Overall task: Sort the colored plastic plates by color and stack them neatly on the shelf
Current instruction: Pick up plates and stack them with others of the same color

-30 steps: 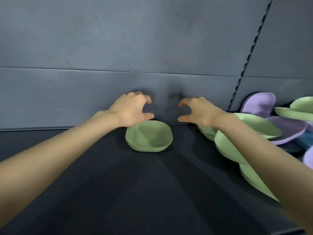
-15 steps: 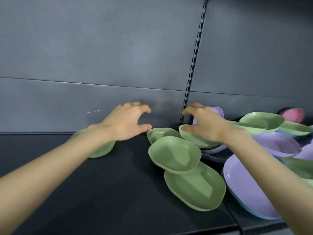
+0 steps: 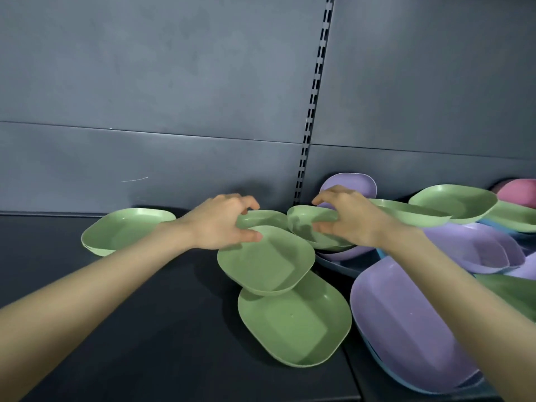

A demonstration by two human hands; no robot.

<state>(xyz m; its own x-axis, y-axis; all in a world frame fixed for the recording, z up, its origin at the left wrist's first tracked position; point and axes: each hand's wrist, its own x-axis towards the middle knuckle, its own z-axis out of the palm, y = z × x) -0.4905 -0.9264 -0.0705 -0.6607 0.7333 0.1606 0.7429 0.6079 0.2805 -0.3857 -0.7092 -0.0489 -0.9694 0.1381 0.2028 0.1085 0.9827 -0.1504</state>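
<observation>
1. Plates, head view: all lie on the dark shelf [image 3: 145,329]; a green stack [image 3: 124,230] sits at the left, near the back panel [image 3: 174,97], well apart from the mixed heap at the right
2. At the centre, a tilted green plate [image 3: 266,262] rests with its near edge on a front green plate [image 3: 293,320], which lies flat
3. My left hand [image 3: 223,221] is clawed, fingers curled; its thumb touches the far rim of the tilted green plate and its fingers arch over a rear green plate [image 3: 266,217]; I cannot tell whether it grips either
4. My right hand [image 3: 348,219] is clawed likewise; the rim of a small green plate [image 3: 307,221] runs between its thumb and fingers; I cannot tell whether the pinch has closed
5. Just right of the front green plate, a large purple plate [image 3: 406,329] lies on a blue plate [image 3: 374,358]
6. A leaning purple plate [image 3: 353,184] stands against the back panel behind my right hand, just right of the slotted upright [image 3: 313,111]
7. Further right, more green plates [image 3: 455,201], purple plates [image 3: 470,248] and a pink plate [image 3: 519,192] overlap in the heap
</observation>
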